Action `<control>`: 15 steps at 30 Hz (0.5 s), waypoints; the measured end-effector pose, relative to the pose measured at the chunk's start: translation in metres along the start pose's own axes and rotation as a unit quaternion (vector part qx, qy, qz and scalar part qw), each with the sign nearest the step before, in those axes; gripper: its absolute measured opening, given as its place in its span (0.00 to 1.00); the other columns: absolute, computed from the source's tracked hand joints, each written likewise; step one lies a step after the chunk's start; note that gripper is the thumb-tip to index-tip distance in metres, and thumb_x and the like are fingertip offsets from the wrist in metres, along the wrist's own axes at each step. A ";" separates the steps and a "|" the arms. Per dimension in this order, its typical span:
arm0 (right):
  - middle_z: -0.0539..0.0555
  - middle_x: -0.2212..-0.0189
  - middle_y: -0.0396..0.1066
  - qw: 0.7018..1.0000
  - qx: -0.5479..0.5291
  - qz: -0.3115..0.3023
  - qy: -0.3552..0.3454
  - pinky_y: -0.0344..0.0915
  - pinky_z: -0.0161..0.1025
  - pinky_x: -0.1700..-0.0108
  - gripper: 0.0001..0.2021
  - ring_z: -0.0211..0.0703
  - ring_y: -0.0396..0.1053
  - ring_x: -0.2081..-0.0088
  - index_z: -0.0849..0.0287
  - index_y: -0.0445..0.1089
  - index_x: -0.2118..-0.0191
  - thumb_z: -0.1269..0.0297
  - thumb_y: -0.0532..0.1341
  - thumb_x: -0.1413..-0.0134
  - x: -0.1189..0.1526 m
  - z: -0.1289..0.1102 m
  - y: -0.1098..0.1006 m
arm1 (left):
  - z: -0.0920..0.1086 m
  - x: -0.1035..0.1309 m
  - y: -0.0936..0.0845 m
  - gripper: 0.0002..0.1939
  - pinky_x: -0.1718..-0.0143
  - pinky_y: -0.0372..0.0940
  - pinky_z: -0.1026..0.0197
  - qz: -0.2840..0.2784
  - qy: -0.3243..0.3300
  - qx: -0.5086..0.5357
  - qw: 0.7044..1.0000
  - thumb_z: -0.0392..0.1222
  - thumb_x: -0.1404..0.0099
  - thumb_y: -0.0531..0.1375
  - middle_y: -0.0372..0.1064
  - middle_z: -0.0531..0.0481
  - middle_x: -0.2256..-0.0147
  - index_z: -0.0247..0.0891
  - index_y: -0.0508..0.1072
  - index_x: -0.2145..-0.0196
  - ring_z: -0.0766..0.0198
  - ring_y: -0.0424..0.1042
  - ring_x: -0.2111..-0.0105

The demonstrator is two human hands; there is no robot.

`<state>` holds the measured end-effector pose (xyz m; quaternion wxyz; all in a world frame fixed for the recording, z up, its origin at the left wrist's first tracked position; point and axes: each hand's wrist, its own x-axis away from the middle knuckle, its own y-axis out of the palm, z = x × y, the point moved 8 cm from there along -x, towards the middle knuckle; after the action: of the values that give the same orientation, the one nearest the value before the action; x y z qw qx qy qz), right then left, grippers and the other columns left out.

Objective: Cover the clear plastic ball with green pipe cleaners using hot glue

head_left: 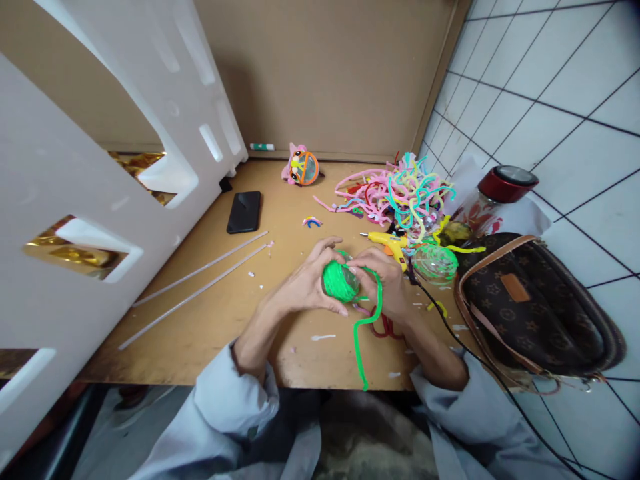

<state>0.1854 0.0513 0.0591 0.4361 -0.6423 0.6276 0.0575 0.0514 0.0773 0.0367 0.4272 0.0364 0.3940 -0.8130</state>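
Note:
Near the front middle of the wooden table, my left hand (306, 281) is wrapped round a ball wound with green fuzzy strand (339, 281). Clear material shows on the ball's right side. My right hand (383, 279) touches that side and pinches a green pipe cleaner (379, 297), whose loose end hangs down past the table's front edge. Red-handled scissors (385, 327) lie partly hidden under my right hand. A yellow glue gun (393, 245) lies just beyond it, beside a second green-wound clear ball (435, 264).
A pile of coloured pipe cleaners (400, 193), a red-lidded bottle (500, 190) and a brown bag (530, 307) stand right. A black phone (244, 212), thin white sticks (200, 293) and a white plastic panel (165, 133) are left. A small decorated figure (301, 165) sits behind. A black cable (465, 347) crosses right.

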 end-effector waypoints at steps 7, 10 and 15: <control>0.52 0.68 0.73 1.000 0.001 -0.001 0.000 0.67 0.40 0.62 0.08 0.42 0.70 0.65 0.54 0.76 0.64 0.66 0.59 0.38 0.000 0.000 0.002 | 0.005 0.003 -0.002 0.40 0.38 0.58 0.35 -0.003 -0.050 -0.087 0.995 0.61 0.57 0.74 0.56 0.35 0.41 0.42 0.64 0.52 0.38 0.53 0.34; 0.52 0.68 0.73 1.000 -0.007 -0.003 -0.004 0.67 0.39 0.62 0.06 0.41 0.70 0.65 0.55 0.76 0.62 0.66 0.61 0.39 0.000 0.000 0.001 | 0.010 0.004 -0.004 0.35 0.39 0.59 0.38 -0.003 -0.050 -0.105 0.993 0.52 0.51 0.73 0.55 0.36 0.41 0.41 0.63 0.50 0.40 0.54 0.35; 0.53 0.63 0.73 0.997 -0.059 -0.048 0.001 0.69 0.40 0.59 0.11 0.42 0.72 0.60 0.54 0.75 0.56 0.71 0.60 0.44 -0.001 0.002 0.005 | 0.008 0.005 -0.009 0.31 0.36 0.59 0.45 0.001 -0.068 -0.075 0.995 0.45 0.47 0.69 0.53 0.38 0.40 0.41 0.61 0.49 0.45 0.56 0.35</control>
<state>0.1817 0.0542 0.0561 0.3988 -0.6966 0.5920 0.0724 0.0439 0.0714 0.0454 0.4555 -0.0511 0.4239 -0.7812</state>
